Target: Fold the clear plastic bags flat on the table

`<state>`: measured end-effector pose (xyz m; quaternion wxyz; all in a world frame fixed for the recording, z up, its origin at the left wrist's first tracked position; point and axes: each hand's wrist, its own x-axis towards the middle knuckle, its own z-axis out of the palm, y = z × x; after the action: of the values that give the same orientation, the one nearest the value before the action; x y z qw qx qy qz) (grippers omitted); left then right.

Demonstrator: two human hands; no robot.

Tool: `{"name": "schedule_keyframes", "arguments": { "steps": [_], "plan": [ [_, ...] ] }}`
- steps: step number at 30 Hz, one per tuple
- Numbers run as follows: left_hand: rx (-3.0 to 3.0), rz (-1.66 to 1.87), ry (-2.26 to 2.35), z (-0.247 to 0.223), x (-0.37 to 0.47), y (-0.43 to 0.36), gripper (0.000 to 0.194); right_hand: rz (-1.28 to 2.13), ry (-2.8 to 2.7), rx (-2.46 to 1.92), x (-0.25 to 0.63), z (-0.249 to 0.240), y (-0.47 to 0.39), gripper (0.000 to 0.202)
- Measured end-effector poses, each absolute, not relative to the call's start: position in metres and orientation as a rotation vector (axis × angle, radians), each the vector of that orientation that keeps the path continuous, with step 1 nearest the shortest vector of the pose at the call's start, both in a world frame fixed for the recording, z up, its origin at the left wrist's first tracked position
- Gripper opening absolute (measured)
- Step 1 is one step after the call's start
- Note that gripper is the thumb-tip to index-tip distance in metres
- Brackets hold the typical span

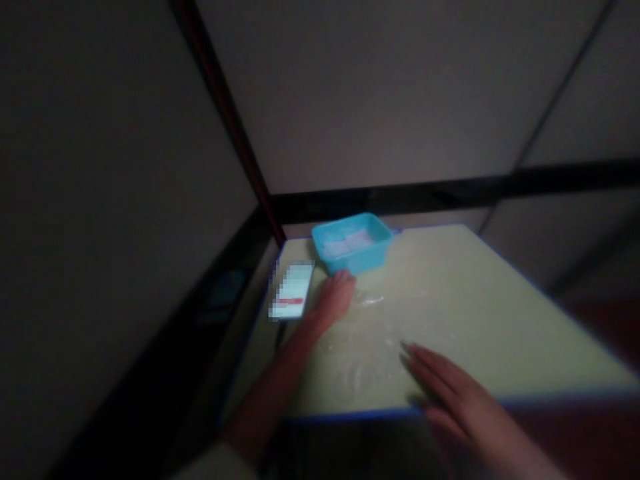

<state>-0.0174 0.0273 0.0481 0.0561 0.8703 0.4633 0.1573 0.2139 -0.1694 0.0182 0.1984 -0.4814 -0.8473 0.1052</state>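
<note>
A clear plastic sheet or bag lies on the pale yellow tabletop, its shine showing in patches. My left hand is reached far forward, low over the table by the sheet's far left edge and close to the front of a turquoise basket. Its fingers look bent and blurred, and whatever lies under them is hidden. Nearer to me, my right hand is over the sheet's right side and the table's front edge. Its fingers are stretched out side by side, with nothing visible in them.
White, flat items lie inside the basket. A phone with a lit screen is left of my left forearm. The table has a blue edge, and a grey wall with a dark band stands behind it.
</note>
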Motion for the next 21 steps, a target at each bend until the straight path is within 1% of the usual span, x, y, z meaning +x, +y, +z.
{"name": "schedule_keyframes", "arguments": {
  "steps": [5,9,12,16,18,21],
  "plan": [
    [2.664,0.353,1.456,0.048,-0.014,0.026,0.032,0.281,-2.362,-1.39,0.218,0.018,-0.172,0.06],
    [2.673,0.25,1.485,0.052,-0.016,0.015,0.017,0.251,-2.366,-1.405,0.221,0.018,-0.172,0.06],
    [2.691,0.185,1.472,0.058,-0.019,-0.004,0.022,0.245,-2.348,-1.405,0.225,0.016,-0.17,0.059],
    [2.726,0.133,1.343,0.063,-0.021,-0.037,0.016,0.212,-2.35,-1.409,0.227,0.023,-0.16,0.057],
    [2.696,0.187,1.295,0.062,-0.021,-0.051,0.021,0.187,-2.358,-1.411,0.225,0.032,-0.151,0.054],
    [2.647,0.313,1.333,0.054,-0.022,-0.067,0.039,0.154,-2.389,-1.381,0.218,0.047,-0.131,0.047]
  ]
}}
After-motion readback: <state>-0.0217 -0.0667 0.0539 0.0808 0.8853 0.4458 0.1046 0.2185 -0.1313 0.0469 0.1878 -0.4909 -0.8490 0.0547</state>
